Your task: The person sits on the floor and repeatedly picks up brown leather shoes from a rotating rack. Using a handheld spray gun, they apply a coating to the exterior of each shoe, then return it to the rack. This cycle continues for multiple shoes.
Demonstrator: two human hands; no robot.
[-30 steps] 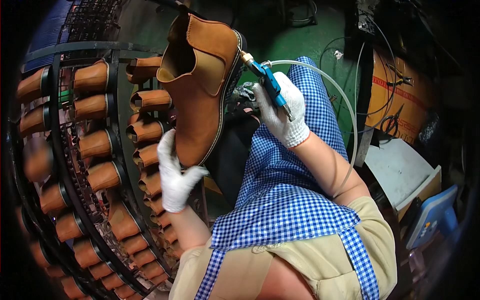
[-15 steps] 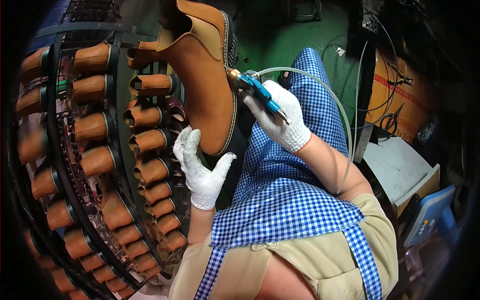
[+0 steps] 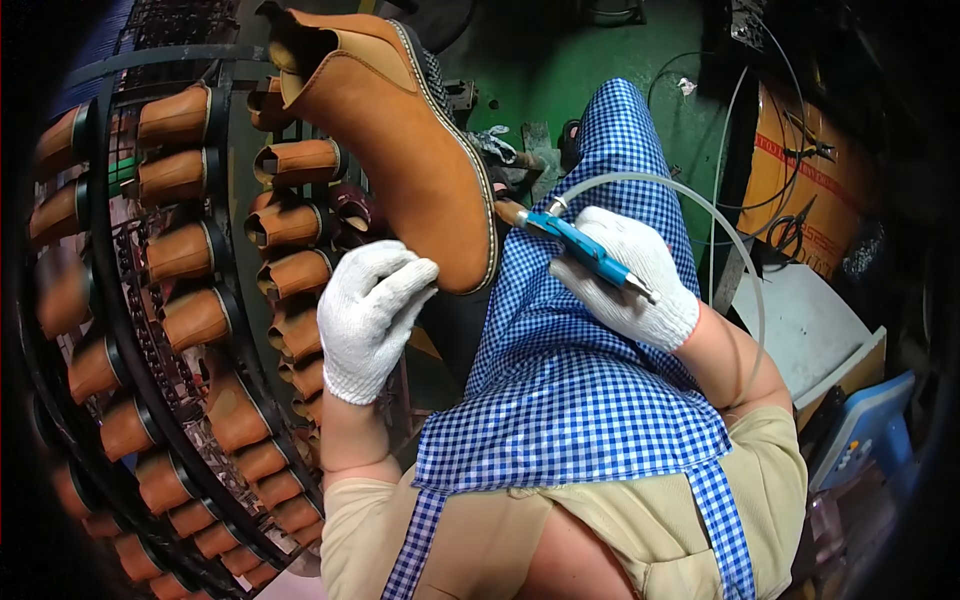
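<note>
A large tan ankle boot point(image 3: 400, 160) with a pale-stitched welt and black sole stands in front of me, its toe toward me. My left hand point(image 3: 370, 315), in a white knit glove, is at the toe's left side. Its fingers are bent and pressed together, their tips overlapping the toe; whether they pinch anything is hidden. My right hand point(image 3: 635, 275), also gloved, grips a slim blue hose-fed hand tool point(image 3: 580, 245). The tool's brass-coloured nozzle points left, close beside the welt near the toe. A clear hose point(image 3: 690, 185) arcs from it past my right forearm.
On the left, black racks point(image 3: 110, 250) hold rows of similar tan boots point(image 3: 180, 250). My blue checked apron point(image 3: 580, 400) covers my lap. At the right are a cardboard box point(image 3: 790, 190) with cables, a pale board point(image 3: 800, 320) and a blue device with buttons point(image 3: 865, 425).
My right hand and the tool have moved down and right, away from the boot's side. My left hand has shifted left and its spread fingers have closed. The boot's top has swung left.
</note>
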